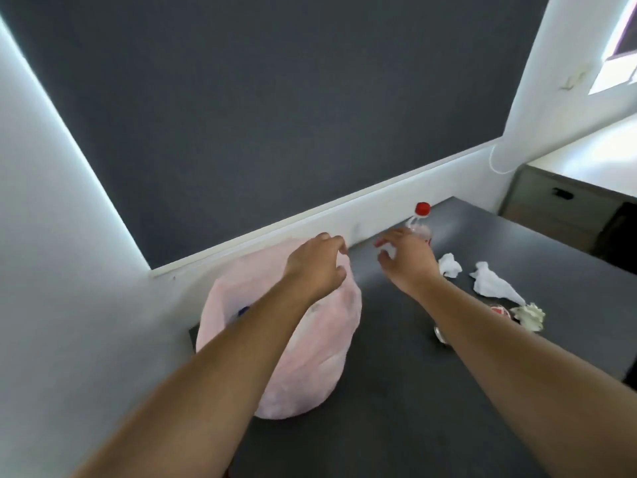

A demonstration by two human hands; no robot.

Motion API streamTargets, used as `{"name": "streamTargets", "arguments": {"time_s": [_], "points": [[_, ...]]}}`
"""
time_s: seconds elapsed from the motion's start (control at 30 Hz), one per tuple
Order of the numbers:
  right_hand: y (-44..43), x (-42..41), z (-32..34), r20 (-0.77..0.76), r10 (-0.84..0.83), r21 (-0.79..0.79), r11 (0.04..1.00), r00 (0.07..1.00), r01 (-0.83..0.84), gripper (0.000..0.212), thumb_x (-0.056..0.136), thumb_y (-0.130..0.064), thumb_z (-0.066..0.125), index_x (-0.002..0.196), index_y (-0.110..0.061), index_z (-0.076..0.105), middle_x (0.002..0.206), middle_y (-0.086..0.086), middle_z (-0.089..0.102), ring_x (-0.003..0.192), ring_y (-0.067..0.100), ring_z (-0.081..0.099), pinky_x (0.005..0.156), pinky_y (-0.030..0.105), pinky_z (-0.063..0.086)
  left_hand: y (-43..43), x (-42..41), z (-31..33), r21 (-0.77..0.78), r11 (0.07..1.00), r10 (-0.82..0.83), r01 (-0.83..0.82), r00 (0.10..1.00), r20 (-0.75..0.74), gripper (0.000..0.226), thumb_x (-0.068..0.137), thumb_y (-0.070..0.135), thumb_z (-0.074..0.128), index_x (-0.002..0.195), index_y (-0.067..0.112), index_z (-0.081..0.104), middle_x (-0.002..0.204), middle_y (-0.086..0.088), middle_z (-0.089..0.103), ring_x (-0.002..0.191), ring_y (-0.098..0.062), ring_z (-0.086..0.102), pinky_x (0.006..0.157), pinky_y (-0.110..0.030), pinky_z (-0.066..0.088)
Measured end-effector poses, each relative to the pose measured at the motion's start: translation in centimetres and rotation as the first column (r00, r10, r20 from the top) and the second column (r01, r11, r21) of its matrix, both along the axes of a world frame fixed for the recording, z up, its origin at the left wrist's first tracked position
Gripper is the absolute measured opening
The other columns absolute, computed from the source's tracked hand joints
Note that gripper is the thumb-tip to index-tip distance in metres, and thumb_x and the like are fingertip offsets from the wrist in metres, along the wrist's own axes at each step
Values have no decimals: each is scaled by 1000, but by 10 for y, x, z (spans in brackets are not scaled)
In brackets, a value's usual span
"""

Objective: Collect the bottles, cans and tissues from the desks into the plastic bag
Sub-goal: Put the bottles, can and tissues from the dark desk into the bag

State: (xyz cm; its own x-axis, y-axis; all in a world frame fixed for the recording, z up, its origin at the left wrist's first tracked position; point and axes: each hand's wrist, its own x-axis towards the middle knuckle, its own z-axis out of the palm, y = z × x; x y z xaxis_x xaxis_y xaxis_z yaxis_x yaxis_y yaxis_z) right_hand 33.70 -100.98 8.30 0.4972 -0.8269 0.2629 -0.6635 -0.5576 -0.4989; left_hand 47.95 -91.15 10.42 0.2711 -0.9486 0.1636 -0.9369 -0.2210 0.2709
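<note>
Tissues (496,282): three loose, one in right hand (405,257) grip; left hand (317,267) grips bag (310,357); one bottle (422,219).

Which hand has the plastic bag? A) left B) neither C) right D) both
A: the left hand grips the top of the pink plastic bag, while the right hand is off it, pinching a white tissue next to the red-capped bottle.
</note>
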Motion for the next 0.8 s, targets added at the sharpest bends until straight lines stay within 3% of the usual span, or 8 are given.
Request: {"name": "streamTargets", "arguments": {"time_s": [0.17, 0.37, 0.57, 0.67, 0.73, 0.8], "points": [[-52, -105, -29, 0, -325, 46, 945, 946, 325, 25, 86, -14, 54, 107, -17, 67, 116, 6, 57, 110, 28, 53, 87, 31, 44, -71, -86, -33, 69, 971, -224, 227, 973, -59, 45, 84, 30, 61, 126, 22, 49, 127, 0, 52, 115, -22, 54, 90, -36, 48], [-86, -201, -89, -114, -556, 161, 807, 823, 568, 45, 84, -7, 55, 127, -21, 54, 137, 6, 46, 123, 29, 42, 97, 37, 42, -126, -161, -113, 307, 879, -338, 365, 931, -140, 70, 79, 44, 67, 138, 23, 36, 134, -3, 44, 124, -23, 46, 96, -41, 46], [-98, -233, -158, -342, -490, 361, 719, 802, 594, 69, 84, -9, 50, 145, -34, 29, 157, 1, 17, 136, 34, 28, 109, 41, 35, -153, -193, -176, 404, 840, -345, 361, 932, -114, 78, 82, 48, 64, 144, 23, 24, 138, -5, 40, 126, -26, 42, 101, -41, 39], [-101, -231, -178, -401, -416, 430, 701, 816, 569, 69, 88, -10, 49, 145, -40, 23, 160, -5, 4, 139, 33, 22, 109, 44, 35, -154, -194, -191, 418, 841, -324, 345, 938, -121, 75, 90, 43, 56, 148, 21, 15, 140, -8, 38, 126, -27, 42, 101, -42, 39], [-103, -228, -186, -432, -390, 418, 713, 813, 563, 62, 90, -15, 49, 144, -37, 28, 159, -6, 6, 139, 32, 22, 105, 43, 37, -152, -191, -195, 423, 847, -306, 323, 946, -111, 74, 92, 41, 54, 149, 20, 13, 141, -9, 37, 125, -28, 41, 100, -42, 40], [-103, -222, -190, -442, -411, 359, 733, 797, 578, 51, 91, -19, 50, 139, -30, 38, 155, -3, 19, 134, 29, 29, 101, 41, 40, -149, -187, -196, 421, 853, -290, 308, 951, -108, 73, 92, 40, 54, 149, 20, 13, 140, -9, 37, 123, -28, 42, 99, -41, 41]]}}
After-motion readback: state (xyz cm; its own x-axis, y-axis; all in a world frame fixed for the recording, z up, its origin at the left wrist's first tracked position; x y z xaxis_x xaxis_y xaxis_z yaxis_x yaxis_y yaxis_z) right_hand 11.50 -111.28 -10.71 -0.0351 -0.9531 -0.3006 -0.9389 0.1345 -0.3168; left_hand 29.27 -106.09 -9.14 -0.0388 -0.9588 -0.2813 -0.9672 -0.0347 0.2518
